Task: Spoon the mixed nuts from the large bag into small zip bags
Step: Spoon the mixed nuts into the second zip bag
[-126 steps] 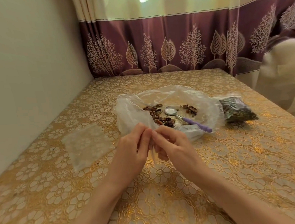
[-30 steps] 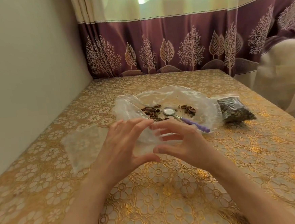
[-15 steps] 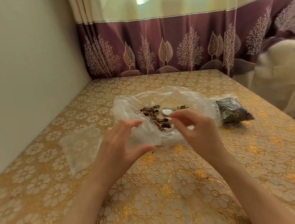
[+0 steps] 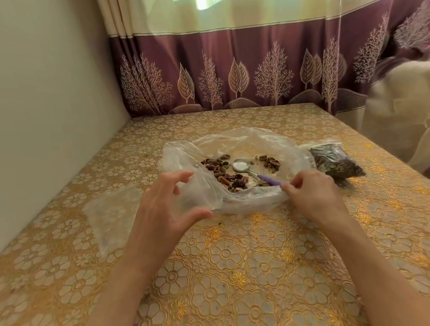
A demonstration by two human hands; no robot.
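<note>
The large clear bag (image 4: 235, 139) lies spread open on the table, with mixed nuts (image 4: 225, 178) in two small heaps inside. A metal spoon (image 4: 242, 166) with a purple handle rests among them, bowl up and empty. My left hand (image 4: 161, 210) holds a small clear zip bag (image 4: 198, 196) between thumb and fingers at the large bag's near left rim. My right hand (image 4: 311, 193) sits at the near right rim, its fingertips pinched on the end of the spoon's handle.
A filled small zip bag (image 4: 337, 164) of nuts lies to the right of the large bag. Empty clear zip bags (image 4: 110, 214) lie flat at the left, near the wall. The table (image 4: 243, 276) has a gold flowered cover; a curtain hangs behind it.
My hands have parted. The left keeps the small bag and has shifted to the large bag's rim. The right let go of the small bag and reached the spoon's handle.
</note>
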